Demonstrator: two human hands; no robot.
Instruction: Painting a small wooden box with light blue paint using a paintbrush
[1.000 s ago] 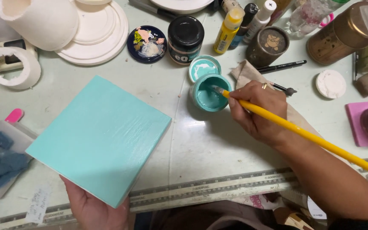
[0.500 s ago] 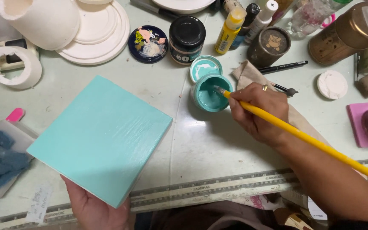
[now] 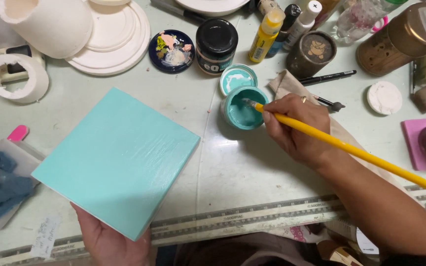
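Head cam view, and honestly not much has moved over the last second: the right hand (image 3: 297,129) still has its fingers pinched tight around the long yellow brush (image 3: 351,151), and the bristle tip sits down in the open teal paint pot (image 3: 243,109), same as a moment ago, maybe nudged a touch deeper toward the middle of the pot. The pot's lid (image 3: 238,79) lies face up just behind it, touching or nearly so. The left hand (image 3: 108,237) hasn't budged either, gripping the near corner of the square teal-painted panel (image 3: 117,160) from underneath, keeping it tilted up off the pale green table (image 3: 232,172), well apart from the pot. The panel's face already looks fully coated with visible brush streaks, so my read is this is a reload dip for another pass rather than a first coat, and the steady panel says the painting is paused while the brush picks up colour. Around it there's a black-lidded jar (image 3: 216,45), a small dark palette dish (image 3: 171,50) with paint blobs, and a metal ruler (image 3: 252,221) along the near edge.
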